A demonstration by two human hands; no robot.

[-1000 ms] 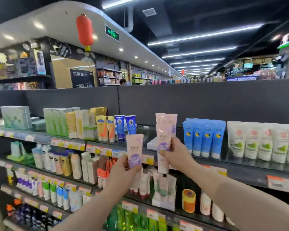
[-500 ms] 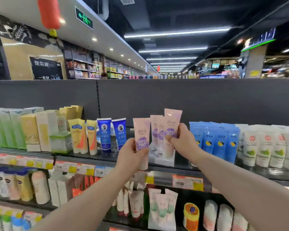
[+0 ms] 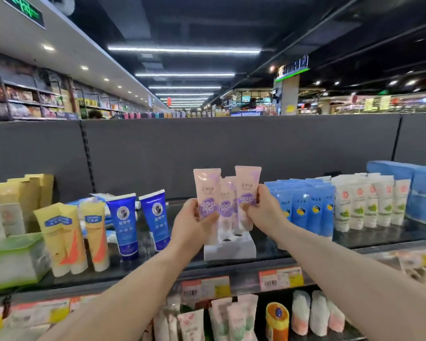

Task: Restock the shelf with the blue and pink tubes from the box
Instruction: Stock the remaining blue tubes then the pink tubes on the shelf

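Now: left grip [image 3: 193, 226] pinches pink tube [image 3: 206, 190], purple label, upright; right grip [image 3: 262, 212] pinches second pink tube [image 3: 248, 183]. Both above white holder [image 3: 229, 251] on dark glossy shelf [image 3: 369, 236], beside light-blue tubes [image 3: 305, 207]. Supermarket aisle, strip lights overhead.

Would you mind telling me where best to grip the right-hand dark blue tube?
Pinch the right dark blue tube by its flat upper half, thumb in front, fingers behind, reaching from the front: it stands upright on its cap, and its twin stands close on the left.
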